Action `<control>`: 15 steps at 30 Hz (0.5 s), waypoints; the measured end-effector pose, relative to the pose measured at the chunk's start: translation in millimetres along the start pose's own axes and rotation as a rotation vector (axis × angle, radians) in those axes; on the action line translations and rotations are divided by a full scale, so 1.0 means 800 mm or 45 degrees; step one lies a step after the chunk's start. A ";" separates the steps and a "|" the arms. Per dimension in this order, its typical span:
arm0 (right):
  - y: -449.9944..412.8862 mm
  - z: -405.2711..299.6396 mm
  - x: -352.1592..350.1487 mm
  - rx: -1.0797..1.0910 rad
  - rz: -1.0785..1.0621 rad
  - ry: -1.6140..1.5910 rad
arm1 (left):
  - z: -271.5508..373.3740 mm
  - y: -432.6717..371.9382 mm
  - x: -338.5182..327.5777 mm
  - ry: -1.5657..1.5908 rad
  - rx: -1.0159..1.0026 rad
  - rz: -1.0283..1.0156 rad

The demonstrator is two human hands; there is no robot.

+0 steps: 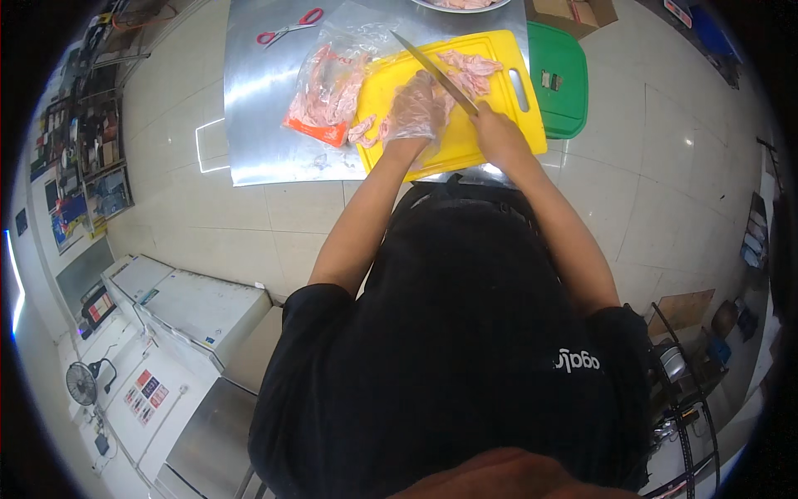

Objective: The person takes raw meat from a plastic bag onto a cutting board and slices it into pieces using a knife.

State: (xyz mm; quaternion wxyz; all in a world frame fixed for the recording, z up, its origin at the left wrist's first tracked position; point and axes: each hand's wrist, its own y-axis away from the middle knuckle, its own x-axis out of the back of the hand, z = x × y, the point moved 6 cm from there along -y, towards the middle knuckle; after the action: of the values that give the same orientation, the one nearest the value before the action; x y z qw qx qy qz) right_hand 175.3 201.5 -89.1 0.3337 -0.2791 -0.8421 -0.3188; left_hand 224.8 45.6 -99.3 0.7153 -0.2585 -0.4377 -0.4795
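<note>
My left hand [414, 107], in a clear plastic glove, rests on raw meat strips on a yellow cutting board [460, 148] and holds them down. Its fingertips are partly hidden by the glove and the blade. In my bare right hand [502, 137] is the handle of a long kitchen knife [434, 70], whose blade slants up and left, close to the gloved fingers. Pale pink meat pieces [471, 65] lie at the board's upper right. A thin strip [361, 132] sits at its left edge. Beside the board is an open plastic bag [330, 93] of similar meat.
The board lies on a stainless steel table [259, 134]. Red-handled scissors [290, 27] lie at the far left. A metal bowl [464, 10] with more meat stands at the far edge. Right of the table are a green lidded bin [566, 112] and a cardboard box [564, 22].
</note>
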 end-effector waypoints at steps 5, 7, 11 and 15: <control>0.054 0.064 0.033 -0.113 0.002 0.015 | 0.012 0.003 0.036 0.334 0.292 -0.217; 0.057 0.056 0.059 -0.135 0.043 -0.042 | 0.004 -0.001 0.046 0.497 0.354 -0.303; 0.067 0.046 0.094 -0.078 0.225 -0.237 | 0.025 -0.031 0.057 0.532 -0.134 -0.466; 0.069 0.040 0.096 -0.118 0.138 -0.269 | 0.017 -0.070 0.039 0.424 -0.322 -0.351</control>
State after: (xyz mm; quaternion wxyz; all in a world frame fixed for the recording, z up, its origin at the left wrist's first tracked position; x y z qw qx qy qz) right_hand 153.3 279.5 -31.5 0.2465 -0.3713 -0.8407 -0.3076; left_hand 173.6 19.6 -68.4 0.6674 -0.2010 -0.2815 -0.6595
